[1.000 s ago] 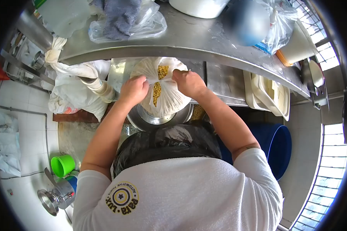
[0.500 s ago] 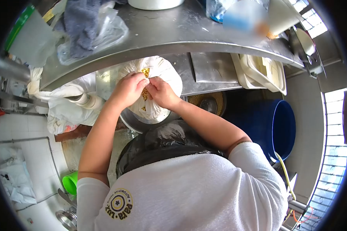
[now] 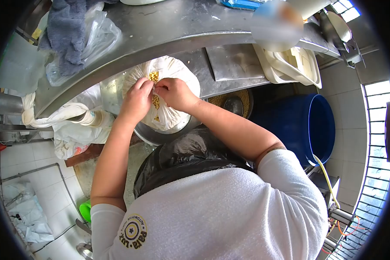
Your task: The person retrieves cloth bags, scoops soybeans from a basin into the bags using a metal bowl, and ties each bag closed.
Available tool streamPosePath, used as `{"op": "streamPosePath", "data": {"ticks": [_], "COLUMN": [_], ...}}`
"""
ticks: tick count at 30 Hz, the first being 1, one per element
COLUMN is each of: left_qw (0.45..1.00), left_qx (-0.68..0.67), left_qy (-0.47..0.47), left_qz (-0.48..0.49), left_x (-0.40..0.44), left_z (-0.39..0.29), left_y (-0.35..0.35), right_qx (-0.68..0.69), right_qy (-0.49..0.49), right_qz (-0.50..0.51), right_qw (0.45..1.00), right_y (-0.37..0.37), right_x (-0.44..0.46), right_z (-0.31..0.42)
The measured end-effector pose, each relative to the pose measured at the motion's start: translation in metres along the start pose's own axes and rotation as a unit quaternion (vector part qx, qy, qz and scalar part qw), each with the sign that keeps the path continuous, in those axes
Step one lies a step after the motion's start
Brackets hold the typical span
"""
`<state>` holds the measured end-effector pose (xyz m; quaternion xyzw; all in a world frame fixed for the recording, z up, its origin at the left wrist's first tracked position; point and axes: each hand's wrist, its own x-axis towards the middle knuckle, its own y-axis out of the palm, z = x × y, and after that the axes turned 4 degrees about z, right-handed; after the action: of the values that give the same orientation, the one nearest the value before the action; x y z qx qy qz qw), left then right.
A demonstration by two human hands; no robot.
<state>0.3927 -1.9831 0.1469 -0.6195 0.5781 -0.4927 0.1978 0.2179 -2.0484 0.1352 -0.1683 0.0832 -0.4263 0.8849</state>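
Note:
A bulging white cloth bundle (image 3: 184,76) sits in a wide metal basin (image 3: 148,137) in front of me. Through the slit along its top show yellow beans (image 3: 156,102), which look like soybeans. My left hand (image 3: 136,97) is closed on the cloth at the left edge of the slit. Facing it, my right hand (image 3: 177,94) pinches the cloth at the right edge, fingertips close to those of the left. The two edges meet between my fingers, with beans visible above and below. Whether the cloth is knotted there I cannot tell.
A steel shelf (image 3: 160,39) curves above the bundle, holding a grey towel (image 3: 67,34) and plastic bags. To the right are white trays (image 3: 286,65), a blue barrel (image 3: 320,125) and a container of beans (image 3: 219,100). White cloths (image 3: 80,132) hang at left.
The whole view has shifted slightly, with the bundle now higher and further left. My fingertips, bunched together before, are a little further apart, still at the cloth edges.

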Motion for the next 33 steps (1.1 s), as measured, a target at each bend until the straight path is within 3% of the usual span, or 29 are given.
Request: {"op": "streamPosePath", "data": {"ticks": [1,3,4,5,7,11,12,13,15,17,19,20,21,23,24,26,27,29,33], "left_qw": [1.0,1.0,0.998,0.999,0.973,0.991,0.989,0.981,0.99,0.99,0.984,0.975,0.974,0.916,0.913,0.749,0.745,0.698,0.725], "left_qx": [0.013,-0.018,-0.05,-0.048,-0.152,-0.042,0.026,0.093,0.057,0.048,0.008,-0.015,-0.012,-0.025,-0.022,-0.253,-0.25,-0.415,-0.384], "left_qy": [0.005,-0.009,-0.023,-0.02,-0.133,-0.061,-0.065,-0.069,-0.073,-0.111,-0.176,-0.221,-0.226,-0.401,-0.407,-0.609,-0.616,-0.583,-0.572], "left_qz": [-0.008,0.004,0.014,0.014,0.115,0.109,0.133,0.156,0.111,0.067,0.005,-0.026,-0.028,0.011,0.006,0.061,0.052,0.018,-0.02], "left_x": [-0.001,-0.003,-0.002,-0.003,-0.002,0.008,0.012,0.012,0.009,-0.003,-0.03,-0.049,-0.071,-0.111,-0.114,-0.106,-0.105,-0.109,-0.105], "left_z": [0.002,0.001,-0.002,-0.006,-0.022,-0.006,0.009,0.02,0.023,0.005,-0.005,-0.005,-0.003,-0.001,-0.017,-0.06,-0.068,-0.075,-0.068], "left_y": [0.0,-0.007,-0.011,-0.016,-0.03,-0.025,-0.025,-0.023,-0.02,-0.02,-0.019,-0.015,-0.007,0.008,0.009,0.017,0.025,0.047,0.071], "right_qx": [0.001,0.139,0.247,0.248,0.397,0.39,0.112,-0.178,-0.215,-0.148,-0.183,-0.17,-0.253,-0.273,-0.283,-0.3,-0.32,-0.345,-0.428], "right_qy": [0.001,0.14,0.16,0.158,0.169,0.175,0.043,-0.093,-0.071,-0.141,-0.182,-0.134,-0.136,-0.076,-0.022,-0.006,0.017,0.026,-0.019], "right_qz": [0.0,0.148,0.147,0.145,0.142,0.135,0.078,0.013,0.037,0.03,-0.061,-0.093,-0.133,-0.125,-0.104,-0.072,-0.045,0.005,0.021], "right_qw": [1.0,0.969,0.944,0.945,0.891,0.894,0.99,0.98,0.973,0.979,0.964,0.972,0.948,0.951,0.953,0.951,0.946,0.938,0.903], "right_y": [-0.003,-0.009,-0.01,-0.012,-0.016,-0.014,-0.017,-0.021,-0.033,-0.043,-0.069,-0.088,-0.103,-0.129,-0.136,-0.136,-0.133,-0.121,-0.101], "right_x": [0.0,0.003,0.007,0.009,0.01,0.011,0.011,0.01,0.007,0.001,0.004,0.006,0.02,0.04,0.05,0.079,0.092,0.117,0.145], "right_z": [0.001,0.003,-0.008,-0.012,-0.015,-0.017,-0.02,-0.018,-0.017,-0.028,-0.049,-0.057,-0.085,-0.123,-0.132,-0.163,-0.174,-0.19,-0.225]}}
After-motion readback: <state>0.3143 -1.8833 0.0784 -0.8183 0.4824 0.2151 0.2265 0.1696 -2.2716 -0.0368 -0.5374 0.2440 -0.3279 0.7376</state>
